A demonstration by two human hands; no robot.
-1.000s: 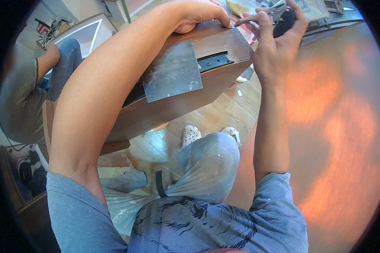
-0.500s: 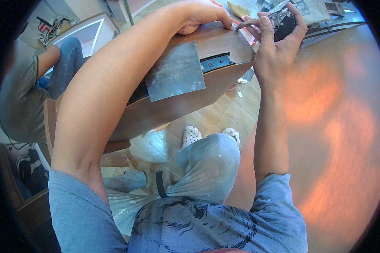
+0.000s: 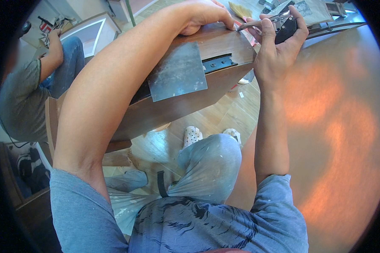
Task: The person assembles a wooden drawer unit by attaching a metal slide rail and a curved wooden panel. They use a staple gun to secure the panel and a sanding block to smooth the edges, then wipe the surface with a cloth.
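Observation:
My left hand (image 3: 202,14) grips the top edge of a dark brown wooden panel (image 3: 177,107) that stands on edge in front of me. A grey metal plate (image 3: 177,71) lies flat against the panel's face, next to a black drawer slide (image 3: 217,63). My right hand (image 3: 278,42) holds a black-handled metal hand tool (image 3: 278,23), whose silver tip touches the panel's upper corner close to my left fingers.
A large brown board (image 3: 342,126) fills the right side. Another person (image 3: 33,80) in a grey shirt and jeans crouches at the left beside a white-framed cabinet part (image 3: 93,31). My knee and sandalled feet (image 3: 207,135) stand on the wooden floor below the panel.
My right hand has brought the tool slightly left, closer to the panel's corner and my left fingers. The panel and left arm stay almost still.

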